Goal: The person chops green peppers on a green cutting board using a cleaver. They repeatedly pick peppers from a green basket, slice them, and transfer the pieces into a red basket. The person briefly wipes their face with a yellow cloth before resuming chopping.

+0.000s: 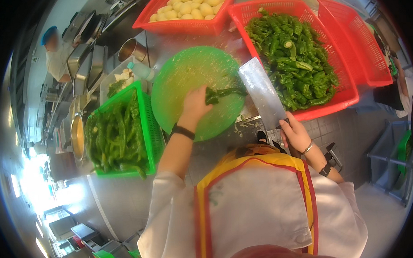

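My left hand (196, 103) is over a round green cutting board (190, 68), its fingers on dark green peppers (225, 93) that lie towards the board's right side. In my right hand (293, 132) is the handle of a cleaver (262, 93), its broad blade raised beside the board's right edge. Right of the blade stands a red plastic basket (350, 90) full of green peppers (292, 57), some of them cut or flattened. To the left, a green plastic basket (146, 131) holds long whole green peppers (116, 135). Small pale bits dot the board.
A red basket (189, 26) of peeled potatoes (188, 6) stands behind the board. Another red basket (360, 48) is at far right. A bottle (141, 71), a clear container with pale pieces and a metal pot (132, 50) stand at left. People are at both sides.
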`<state>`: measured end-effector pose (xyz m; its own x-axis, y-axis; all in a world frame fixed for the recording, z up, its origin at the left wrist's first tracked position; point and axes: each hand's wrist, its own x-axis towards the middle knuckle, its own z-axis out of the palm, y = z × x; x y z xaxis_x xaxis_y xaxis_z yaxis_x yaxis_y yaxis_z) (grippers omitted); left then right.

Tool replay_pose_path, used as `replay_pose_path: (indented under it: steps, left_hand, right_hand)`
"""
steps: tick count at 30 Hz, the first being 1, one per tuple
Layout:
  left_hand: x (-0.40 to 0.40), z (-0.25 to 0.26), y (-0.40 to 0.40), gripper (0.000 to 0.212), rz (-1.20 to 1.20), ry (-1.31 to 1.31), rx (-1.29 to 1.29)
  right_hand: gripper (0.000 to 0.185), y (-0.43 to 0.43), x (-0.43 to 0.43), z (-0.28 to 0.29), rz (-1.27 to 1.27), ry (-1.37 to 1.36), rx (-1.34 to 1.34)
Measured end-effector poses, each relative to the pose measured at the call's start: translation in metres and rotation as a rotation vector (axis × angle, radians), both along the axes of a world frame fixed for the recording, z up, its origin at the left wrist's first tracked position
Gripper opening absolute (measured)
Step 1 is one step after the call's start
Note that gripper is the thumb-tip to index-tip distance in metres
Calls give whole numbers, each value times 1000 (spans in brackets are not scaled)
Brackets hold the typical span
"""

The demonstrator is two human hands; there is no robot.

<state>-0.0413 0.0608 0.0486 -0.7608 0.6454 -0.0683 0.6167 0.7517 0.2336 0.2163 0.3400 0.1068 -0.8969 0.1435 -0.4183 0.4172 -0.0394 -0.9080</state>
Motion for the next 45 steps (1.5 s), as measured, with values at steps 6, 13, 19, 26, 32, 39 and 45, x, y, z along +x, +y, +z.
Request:
replay_pose_path:
  steps: [6,13,19,26,32,39,45]
  left_hand:
    - [-7,-17,-24,78,344,-155,129]
    - [-37,40,1,84,598,-738,1019]
    - [-63,81,108,81,41,-251,1043]
    - [1,-27,60,56,-242,68,-1]
    - [-45,12,55,43,212,-661,261]
    - [-46,102,157,81,-110,-553,1008]
    - [43,105,63,75,-129,-384,633]
  right_hand:
    - [30,6,6,-1,19,27,31]
    - [27,17,19,-1,-6,24,23]
    - [26,28,25,-5,-45,21,-67]
    - [30,39,41,-2,-73,48,-10]
    - [33,48,50,-5,-114,54,-90]
    - [35,55,46,-14,-157,83,-154]
    - [34,35,20,-12,46,141,-114]
